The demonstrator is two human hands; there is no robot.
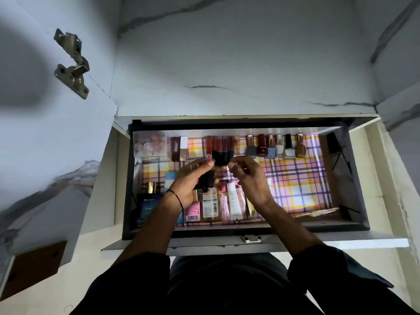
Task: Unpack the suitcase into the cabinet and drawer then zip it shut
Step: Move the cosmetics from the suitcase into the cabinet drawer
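The drawer point(354, 178) stands pulled out below the cabinet point(227, 53) compartment. Along its back wall, from left to right, are a small box point(150, 145), two cartons point(179, 148), a row of gloss tubes point(221, 144) and a row of polish bottles point(276, 147). Along the front wall a perfume bottle point(147, 201) sits leftmost, with flasks point(218, 205) side by side to its right. Above the middle, the left hand point(193, 180) grips a capped tube point(205, 178), and the right hand point(250, 178) is beside it.

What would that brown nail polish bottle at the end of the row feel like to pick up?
The brown nail polish bottle looks like rigid, glossy glass, so probably slippery and breakable. It is small, likely light. A push might knock it into the black-capped white bottle beside it.
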